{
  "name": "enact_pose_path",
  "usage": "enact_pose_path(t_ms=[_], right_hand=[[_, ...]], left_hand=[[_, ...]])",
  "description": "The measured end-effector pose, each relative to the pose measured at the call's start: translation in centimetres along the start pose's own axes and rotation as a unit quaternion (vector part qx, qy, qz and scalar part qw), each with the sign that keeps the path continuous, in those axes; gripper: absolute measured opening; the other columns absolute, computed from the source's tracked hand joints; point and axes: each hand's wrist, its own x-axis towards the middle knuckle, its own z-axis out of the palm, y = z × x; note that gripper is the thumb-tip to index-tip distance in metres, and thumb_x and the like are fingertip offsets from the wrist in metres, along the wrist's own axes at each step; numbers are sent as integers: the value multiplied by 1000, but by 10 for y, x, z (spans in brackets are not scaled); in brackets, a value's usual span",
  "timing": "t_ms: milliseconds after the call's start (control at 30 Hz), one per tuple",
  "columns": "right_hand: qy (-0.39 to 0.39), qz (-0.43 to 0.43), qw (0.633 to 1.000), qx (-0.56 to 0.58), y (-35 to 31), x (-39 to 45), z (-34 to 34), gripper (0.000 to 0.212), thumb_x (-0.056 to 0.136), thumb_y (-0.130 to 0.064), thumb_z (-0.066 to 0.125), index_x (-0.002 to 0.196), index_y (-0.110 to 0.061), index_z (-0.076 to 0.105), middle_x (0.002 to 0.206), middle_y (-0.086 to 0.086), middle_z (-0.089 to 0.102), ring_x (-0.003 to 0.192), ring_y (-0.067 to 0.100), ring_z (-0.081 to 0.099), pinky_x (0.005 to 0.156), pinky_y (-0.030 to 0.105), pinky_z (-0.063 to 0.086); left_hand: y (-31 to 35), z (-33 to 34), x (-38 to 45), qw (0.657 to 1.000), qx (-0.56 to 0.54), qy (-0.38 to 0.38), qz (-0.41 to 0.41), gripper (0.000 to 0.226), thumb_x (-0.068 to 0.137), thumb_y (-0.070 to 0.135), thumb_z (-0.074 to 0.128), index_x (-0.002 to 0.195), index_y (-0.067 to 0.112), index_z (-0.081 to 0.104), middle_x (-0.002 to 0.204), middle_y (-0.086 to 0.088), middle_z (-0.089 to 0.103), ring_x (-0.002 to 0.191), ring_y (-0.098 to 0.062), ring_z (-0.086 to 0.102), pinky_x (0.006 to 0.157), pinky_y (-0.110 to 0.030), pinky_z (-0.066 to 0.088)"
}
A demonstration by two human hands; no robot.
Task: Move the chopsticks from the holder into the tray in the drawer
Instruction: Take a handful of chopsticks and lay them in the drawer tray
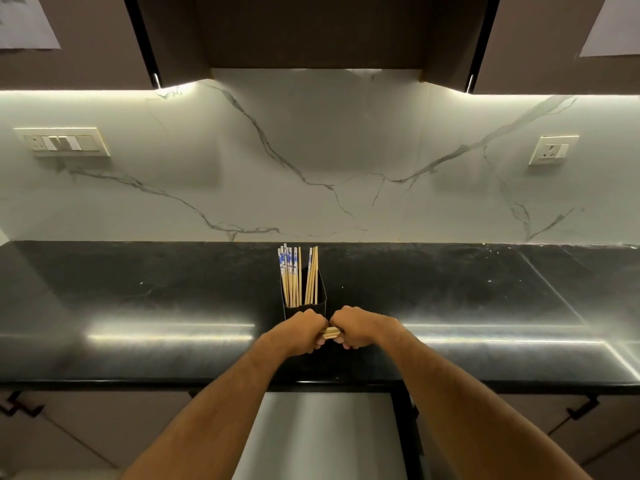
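A black rectangular holder stands on the dark countertop, with several wooden chopsticks upright in it, some with blue-patterned tops. Just in front of the holder, my left hand and my right hand are fisted side by side around a bundle of chopsticks. Only a short stretch of the bundle shows between the fists. Below the counter edge a pulled-out drawer shows a grey surface between my forearms; no tray is visible there.
A marble backsplash rises behind the counter with switch plates at left and right. Dark upper cabinets hang overhead. Lower cabinet handles flank the drawer.
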Motion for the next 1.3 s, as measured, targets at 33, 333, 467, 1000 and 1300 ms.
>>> enact_pose_path(t_ms=[33,333,467,1000,1300], right_hand=[[-2,-2,1000,-5,0,-1,6,6,99,-13,59,98,-11,64,86,6,67,77,17,67,82,35,58],[-28,-8,999,-45,-13,-22,50,20,96,-5,60,116,-7,61,110,15,68,97,29,68,90,40,57],[-21,4,999,-28,-24,-31,66,27,96,-5,61,123,-9,59,111,15,68,95,29,70,88,38,59],[-15,53,998,5,-75,-75,219,10,94,-9,62,99,-14,69,93,6,70,77,20,62,82,36,55],[-29,76,997,5,-61,-86,305,12,95,-7,59,98,-12,69,93,9,68,75,20,57,73,33,51]], left_hand=[[0,3,-2,1000,-12,-19,0,15,96,6,61,109,8,66,100,-11,70,91,-22,69,90,-39,58],[1,36,-25,998,3,-64,1,14,94,1,59,100,12,59,101,-11,71,85,-21,69,80,-31,57],[-3,51,-38,999,17,-35,-5,23,93,7,64,116,10,64,107,-11,70,96,-24,68,91,-38,57],[-27,185,-121,997,-43,-68,-4,10,93,14,67,98,10,74,92,-11,72,83,-24,70,84,-35,59],[-35,264,-146,995,-15,-87,-39,12,92,9,60,95,9,72,97,-11,71,87,-29,68,77,-37,54]])
